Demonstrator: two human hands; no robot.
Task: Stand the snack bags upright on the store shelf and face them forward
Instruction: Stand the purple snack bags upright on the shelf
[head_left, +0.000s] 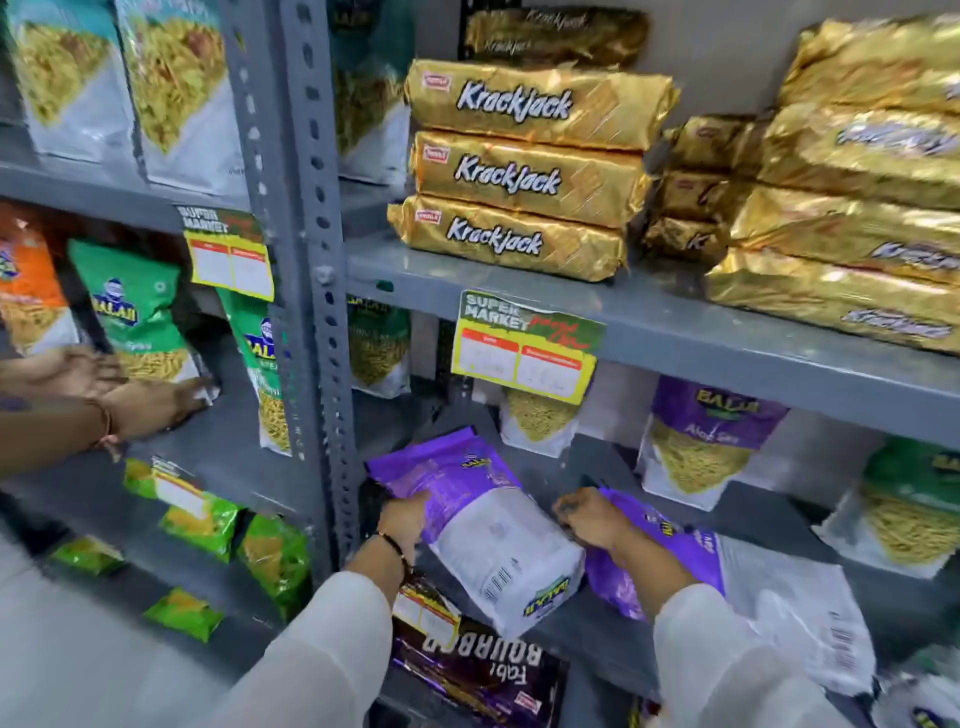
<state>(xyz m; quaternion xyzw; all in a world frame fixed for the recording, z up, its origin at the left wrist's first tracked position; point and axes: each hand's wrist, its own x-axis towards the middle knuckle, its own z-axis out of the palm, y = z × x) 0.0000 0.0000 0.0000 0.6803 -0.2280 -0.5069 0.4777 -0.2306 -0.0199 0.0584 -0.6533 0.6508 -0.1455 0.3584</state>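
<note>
In the head view, low and centre in the frame, two purple snack bags lie flat on the grey shelf (587, 631) with their printed backs up. The left hand (402, 522) curls around the left edge of the nearer purple bag (483, 525), fingers tucked under it, and the right hand (592, 519) presses down on the top end of the second purple bag (691, 558), fingers bent over its edge. That second bag runs out to the lower right and looks to overhang the shelf lip, so I judge a quick pull could tip it off the front. The nearer bag is slack and filled loosely; lifted by one side only, it could fold or flop down backwards again. Behind, three bags already stand facing out: one beneath the yellow price tag (524, 345), a purple one (698, 436) right of centre and a green one (909, 499) at the right edge; a swung bag could knock them over. The shelf above, stacked with gold cracker packs (514, 171), leaves little headroom. At the left edge another person's hands (140, 405) work on a green bag (137, 312) in the next bay.
</note>
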